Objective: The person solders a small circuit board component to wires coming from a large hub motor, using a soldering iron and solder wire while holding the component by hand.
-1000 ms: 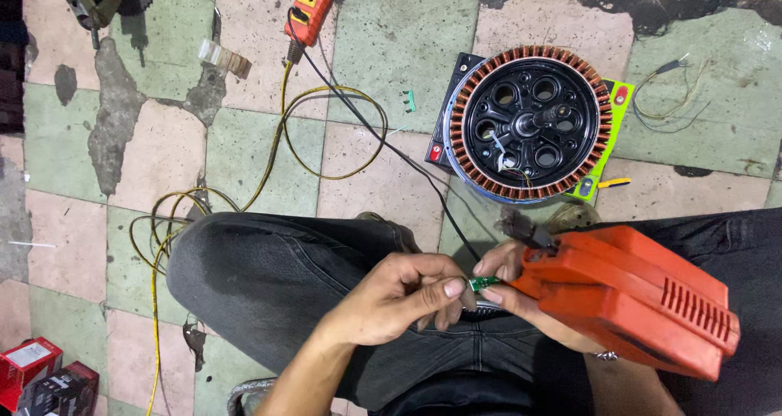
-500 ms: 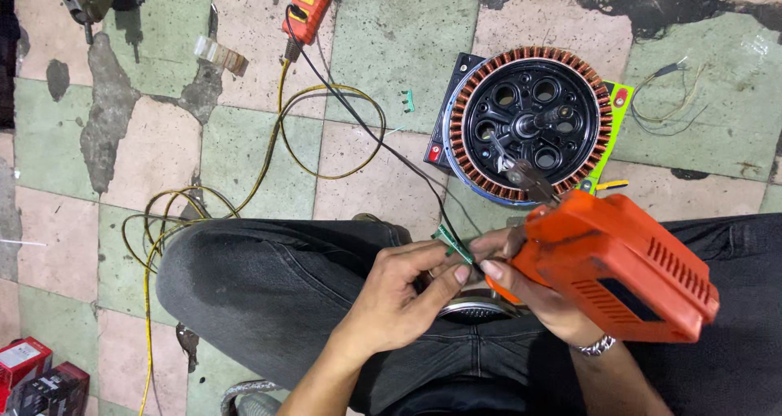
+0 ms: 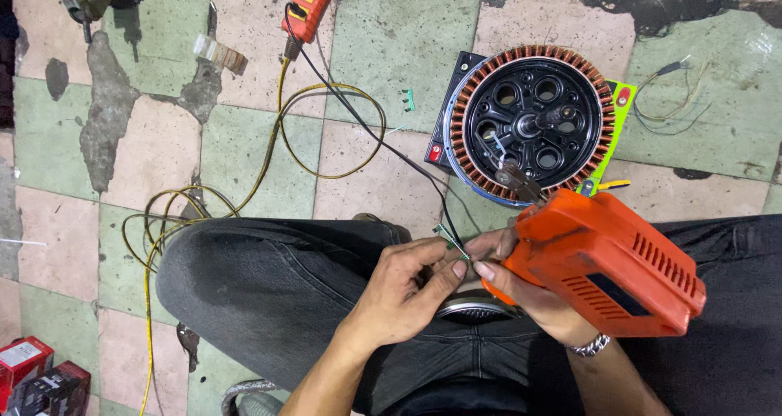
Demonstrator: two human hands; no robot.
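Observation:
My right hand (image 3: pixel 521 290) grips an orange gun-shaped soldering tool (image 3: pixel 607 261), its metal tip (image 3: pixel 518 178) pointing up toward a round motor stator (image 3: pixel 533 123) with copper windings on the floor. My left hand (image 3: pixel 407 290) pinches a small green part (image 3: pixel 453 238) between thumb and fingers, right beside the fingers of my right hand. Both hands are above my lap, over dark trousers (image 3: pixel 277 290).
A yellow cable (image 3: pixel 269 163) and a black cord (image 3: pixel 366 131) run across the tiled floor to an orange power strip (image 3: pixel 308 4). Thin loose wires (image 3: pixel 672 98) lie right of the stator. Red boxes (image 3: pixel 32 375) sit at bottom left. A small green piece (image 3: pixel 410 100) lies on the floor.
The soldering tool has swung upward, its tip now near the stator's lower edge. Both hands have shifted up and right, still pinching the small green part.

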